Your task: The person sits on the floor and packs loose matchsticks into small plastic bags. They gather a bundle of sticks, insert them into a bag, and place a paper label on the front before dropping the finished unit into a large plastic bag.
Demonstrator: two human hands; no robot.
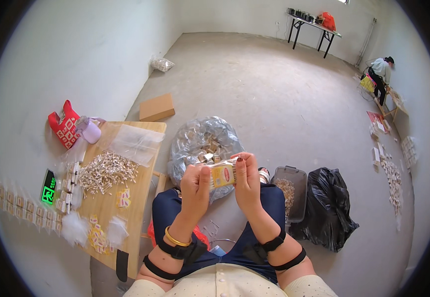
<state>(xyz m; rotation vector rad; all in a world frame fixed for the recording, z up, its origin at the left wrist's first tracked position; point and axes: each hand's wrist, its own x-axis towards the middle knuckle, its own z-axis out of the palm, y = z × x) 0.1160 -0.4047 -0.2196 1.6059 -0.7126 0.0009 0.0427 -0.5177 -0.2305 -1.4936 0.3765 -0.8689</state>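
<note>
Between my two hands, above my lap, is a small clear packet of cotton swabs point(222, 174) with a yellow and red label. My left hand point(196, 187) grips its left end, thumb on top. At the other end, my right hand point(247, 179) pinches it between thumb and fingers. Just beyond the packet, a large clear plastic bag point(182, 148) stands open on the floor with several packed swab packets in it. To my left, a wooden table point(148, 129) bears a heap of loose cotton swabs point(107, 171), yellow label cards point(97, 235) and small clear bags point(118, 232).
A grey plastic bin point(299, 198) with loose swabs and a black bag point(326, 208) stand at my right. A cardboard box point(156, 107) lies beyond the table. On the table are a lilac cup point(90, 131) and plastic sheets point(133, 143). Another person point(380, 74) bends at the far right.
</note>
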